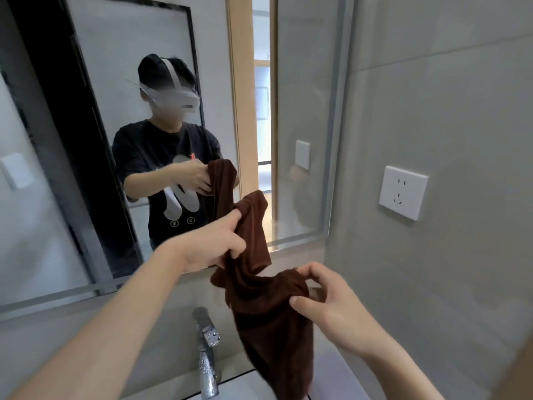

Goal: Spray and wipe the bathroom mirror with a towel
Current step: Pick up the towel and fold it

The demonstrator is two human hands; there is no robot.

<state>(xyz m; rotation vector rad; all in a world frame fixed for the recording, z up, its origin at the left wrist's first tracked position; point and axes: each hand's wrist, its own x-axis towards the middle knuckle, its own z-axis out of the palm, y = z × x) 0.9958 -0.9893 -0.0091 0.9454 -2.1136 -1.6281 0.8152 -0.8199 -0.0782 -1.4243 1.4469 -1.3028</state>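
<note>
A dark brown towel hangs crumpled between both my hands, in front of the mirror's lower edge. My left hand grips its upper part, fingers curled into the cloth. My right hand pinches a fold lower down and to the right. The towel's long end drops toward the basin. The bathroom mirror fills the wall ahead and reflects a person holding the same towel. No spray bottle is in view.
A chrome faucet, beaded with water drops, stands below the towel over a white basin. A white wall socket sits on the grey tiled wall to the right of the mirror.
</note>
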